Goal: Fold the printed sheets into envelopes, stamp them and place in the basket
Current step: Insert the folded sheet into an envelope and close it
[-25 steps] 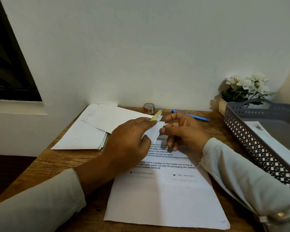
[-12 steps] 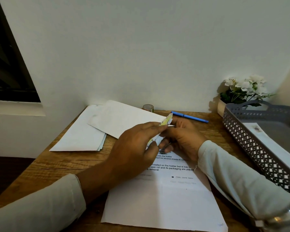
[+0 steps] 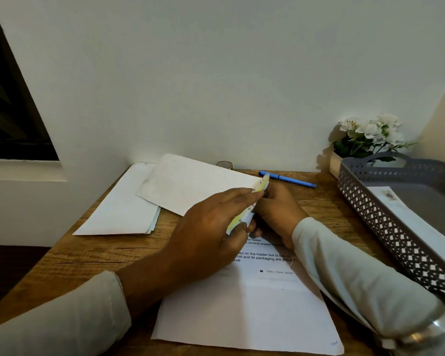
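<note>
My left hand (image 3: 211,227) and my right hand (image 3: 278,214) meet at mid-table and pinch a small yellow-and-white stamp sheet (image 3: 244,214) between their fingertips, its top end (image 3: 263,183) sticking up. Under the hands lies a printed sheet (image 3: 254,312) with black text, partly hidden by both wrists. A white envelope (image 3: 190,186) rests tilted on a stack of white envelopes (image 3: 118,214) at the back left. The grey perforated basket (image 3: 385,222) stands at the right and holds one white stamped envelope (image 3: 406,214).
A blue pen (image 3: 288,179) lies near the wall behind my hands. A small tape roll (image 3: 224,164) peeks from behind the tilted envelope. A pot of white flowers (image 3: 365,134) stands in the back right corner. The wooden table (image 3: 93,255) ends at the left.
Both hands have shifted slightly right and lifted the stamp sheet more upright. The tilted envelope now covers most of the tape roll.
</note>
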### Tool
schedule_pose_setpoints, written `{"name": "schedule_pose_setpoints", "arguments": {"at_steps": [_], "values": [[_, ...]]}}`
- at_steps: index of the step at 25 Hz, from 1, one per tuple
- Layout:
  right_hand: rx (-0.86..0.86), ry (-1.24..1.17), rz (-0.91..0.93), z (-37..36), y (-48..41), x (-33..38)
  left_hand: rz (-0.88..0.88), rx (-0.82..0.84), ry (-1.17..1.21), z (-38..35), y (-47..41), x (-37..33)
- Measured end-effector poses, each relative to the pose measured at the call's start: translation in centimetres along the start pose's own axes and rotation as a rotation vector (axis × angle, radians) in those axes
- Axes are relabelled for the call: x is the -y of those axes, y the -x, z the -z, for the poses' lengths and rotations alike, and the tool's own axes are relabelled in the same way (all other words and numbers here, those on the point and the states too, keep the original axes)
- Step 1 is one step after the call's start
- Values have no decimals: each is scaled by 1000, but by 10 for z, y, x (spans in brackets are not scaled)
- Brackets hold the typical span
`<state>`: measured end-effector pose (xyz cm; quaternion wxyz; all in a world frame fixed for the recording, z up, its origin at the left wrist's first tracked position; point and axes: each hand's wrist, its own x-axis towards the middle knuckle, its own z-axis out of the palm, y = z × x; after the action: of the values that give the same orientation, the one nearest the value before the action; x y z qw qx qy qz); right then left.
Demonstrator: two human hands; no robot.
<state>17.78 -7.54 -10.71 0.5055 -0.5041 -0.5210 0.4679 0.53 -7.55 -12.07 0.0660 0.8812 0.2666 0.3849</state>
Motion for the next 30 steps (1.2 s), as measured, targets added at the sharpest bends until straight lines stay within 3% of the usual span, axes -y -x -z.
{"name": "schedule_pose_setpoints", "arguments": {"at_steps": [4, 7, 9, 12, 14, 17, 21, 26, 30], "values": [[-59, -106, -22, 1, -1, 5, 118, -14, 193, 5, -4, -3], [51, -210, -79, 3, -5, 7, 186, -37, 300, 5, -2, 1], [71, -169, -19, 2, -2, 7, 178, -24, 317, 6, -1, 3], [-36, 76, 104, 2, -1, 10, 151, -56, 227, 16, -7, 7], [-138, 175, 181, 3, 1, 22, 119, -168, 59, 26, -15, 12], [-272, 218, 307, 7, 2, 43, 169, -305, -36, 47, -34, 16], [-311, 195, 436, 7, 6, 77, 212, -340, 7, 75, -64, 12], [-231, -149, 484, 6, 3, 118, 286, -459, 263, 114, -102, -7], [-215, -90, 435, -2, -1, 130, 364, -523, 547, 124, -122, -25]]}}
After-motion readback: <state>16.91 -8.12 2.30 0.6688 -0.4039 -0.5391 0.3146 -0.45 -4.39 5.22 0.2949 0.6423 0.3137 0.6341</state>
